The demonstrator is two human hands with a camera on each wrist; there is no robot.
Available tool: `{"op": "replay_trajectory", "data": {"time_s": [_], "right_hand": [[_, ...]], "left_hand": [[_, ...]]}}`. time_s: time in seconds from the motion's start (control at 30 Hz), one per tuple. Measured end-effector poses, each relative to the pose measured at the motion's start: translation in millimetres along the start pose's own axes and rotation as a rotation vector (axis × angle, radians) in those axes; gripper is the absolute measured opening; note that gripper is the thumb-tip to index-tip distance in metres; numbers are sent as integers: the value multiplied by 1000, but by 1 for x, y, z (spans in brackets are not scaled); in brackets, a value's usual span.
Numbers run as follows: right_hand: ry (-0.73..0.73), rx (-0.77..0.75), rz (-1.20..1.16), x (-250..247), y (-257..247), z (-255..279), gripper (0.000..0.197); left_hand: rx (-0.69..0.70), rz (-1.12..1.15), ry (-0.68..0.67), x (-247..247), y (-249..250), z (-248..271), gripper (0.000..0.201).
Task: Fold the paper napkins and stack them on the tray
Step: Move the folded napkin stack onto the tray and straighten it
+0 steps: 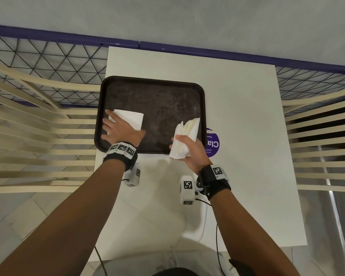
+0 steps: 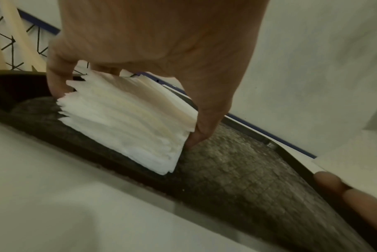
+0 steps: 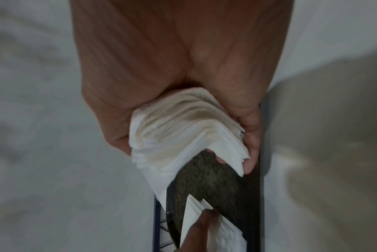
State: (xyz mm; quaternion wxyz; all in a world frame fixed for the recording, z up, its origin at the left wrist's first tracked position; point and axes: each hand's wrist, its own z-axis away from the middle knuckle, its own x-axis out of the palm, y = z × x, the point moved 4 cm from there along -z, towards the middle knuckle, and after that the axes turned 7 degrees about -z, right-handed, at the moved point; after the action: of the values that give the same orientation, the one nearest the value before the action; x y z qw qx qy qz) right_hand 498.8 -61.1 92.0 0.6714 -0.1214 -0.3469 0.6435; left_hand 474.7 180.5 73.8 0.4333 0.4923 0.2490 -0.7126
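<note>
A dark brown tray lies on the white table. On its near-left part sits a stack of folded white napkins. My left hand covers the stack from above. In the left wrist view the thumb and one finger clasp opposite sides of the stack, whose near corner touches the tray. My right hand grips a fanned bundle of napkins above the tray's near-right corner. The right wrist view shows the bundle squeezed in the right hand, its loose edges hanging over the tray.
A round purple sticker is on the table right of the tray. Cream slatted chairs flank the table. A wire mesh fence with a purple rail runs behind. Cables hang near the front edge.
</note>
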Motion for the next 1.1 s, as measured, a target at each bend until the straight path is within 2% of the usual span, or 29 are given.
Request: {"op": "replay_trajectory", "data": {"time_s": [0.1,0.17,0.2,0.27,0.3,0.33,0.37,0.43,0.47,0.5,0.57,0.6,0.7,0.77,0.83,0.9,0.97,1.1], "right_hand": [[-4,-2,14,4,0,-1,64],[-13,-24,43,7,-1,-1,68],[-11,-47,74,9,-2,-1,70],[19,-123,194,12,-5,-3,74],[45,-167,281,13,-7,-4,79],[69,-212,369,15,-10,-3,84],[88,-259,457,17,-12,-3,88],[107,-355,609,23,-17,0,90],[112,-403,665,28,-18,2,87],[118,-455,728,33,-19,5,82],[143,-570,872,43,-21,9,83],[150,-588,932,45,-20,9,93],[101,-410,1063,45,-18,8,129],[32,-314,1096,41,-21,8,140],[-35,-252,956,37,-27,8,144],[-83,-168,699,32,-34,8,133],[-81,-155,580,28,-41,5,110],[-21,-324,791,26,-51,-11,61]], "left_hand": [[35,24,-6,-1,-5,4,141],[93,17,32,-4,-4,13,134],[160,53,103,-8,-1,20,125],[354,300,264,-21,10,41,93],[419,478,251,-27,15,52,76],[431,628,134,-30,20,61,64],[410,732,-66,-30,26,70,61],[346,891,-534,-27,35,89,76],[339,962,-711,-25,38,97,83],[361,1023,-825,-23,39,103,81],[415,1092,-888,-18,39,111,62],[396,1111,-864,-16,37,111,53],[246,1182,-795,-8,27,103,34],[210,1205,-814,-4,20,96,31],[215,1231,-827,-4,15,91,33],[227,1244,-818,-9,13,87,33],[244,1219,-798,-10,12,79,35],[334,1080,-686,-8,19,62,39]]}}
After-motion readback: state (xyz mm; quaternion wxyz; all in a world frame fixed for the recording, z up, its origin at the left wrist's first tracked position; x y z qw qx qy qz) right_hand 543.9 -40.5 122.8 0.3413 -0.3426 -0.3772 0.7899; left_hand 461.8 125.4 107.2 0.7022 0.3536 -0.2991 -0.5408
